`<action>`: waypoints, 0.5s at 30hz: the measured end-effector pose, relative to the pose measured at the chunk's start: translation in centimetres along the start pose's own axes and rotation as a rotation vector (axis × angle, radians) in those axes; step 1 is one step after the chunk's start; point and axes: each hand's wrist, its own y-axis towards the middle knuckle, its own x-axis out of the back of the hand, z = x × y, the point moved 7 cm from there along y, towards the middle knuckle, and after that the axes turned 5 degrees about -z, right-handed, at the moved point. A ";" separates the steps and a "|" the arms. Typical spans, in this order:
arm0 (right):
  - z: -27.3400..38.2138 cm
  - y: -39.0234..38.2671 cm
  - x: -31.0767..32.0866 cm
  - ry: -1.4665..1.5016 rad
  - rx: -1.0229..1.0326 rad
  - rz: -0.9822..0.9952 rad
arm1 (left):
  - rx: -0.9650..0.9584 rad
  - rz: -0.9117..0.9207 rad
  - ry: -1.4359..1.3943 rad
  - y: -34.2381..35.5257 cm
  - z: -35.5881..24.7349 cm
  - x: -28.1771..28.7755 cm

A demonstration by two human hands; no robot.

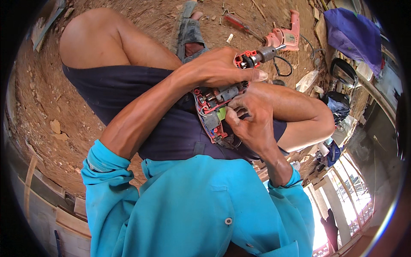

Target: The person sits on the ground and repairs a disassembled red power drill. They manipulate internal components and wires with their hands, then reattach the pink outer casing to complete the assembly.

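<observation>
An opened power drill (210,119) rests across my lap, its red casing laid bare to show the motor, gears and wires. My left hand (216,68) is wrapped over its upper body, thumb stretched toward the metal chuck (268,53). Beside the drill's handle, my right hand (252,113) has thumb and fingers pinched together inside the open casing. A small green piece (221,113) shows right at those fingertips. The left palm hides part of the drill body, and the right fingers cover some of the inner parts.
On the dirt ground ahead lie a red drill housing (286,36), a screwdriver with a red handle (236,21) and several small screws. Black cable (283,64) curls near my knee. At the right are a purple cloth (353,36), a mirror (343,72) and plastic bags (337,107).
</observation>
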 end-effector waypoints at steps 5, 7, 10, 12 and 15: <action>0.3 0.4 -0.2 0.022 -0.019 0.043 | 0.011 -0.009 0.012 0.1 0.6 -0.1; -0.1 0.6 -0.1 0.051 -0.045 0.078 | -0.002 -0.011 0.010 0.2 0.7 -0.1; 0.1 0.7 -0.2 0.062 0.019 0.105 | -0.001 -0.018 0.025 0.4 0.9 -0.2; 0.3 0.6 -0.1 0.068 0.070 0.115 | 0.003 -0.035 0.027 0.3 0.8 -0.2; 0.5 0.7 -0.2 0.091 0.096 0.129 | 0.016 -0.017 0.036 0.1 0.2 0.1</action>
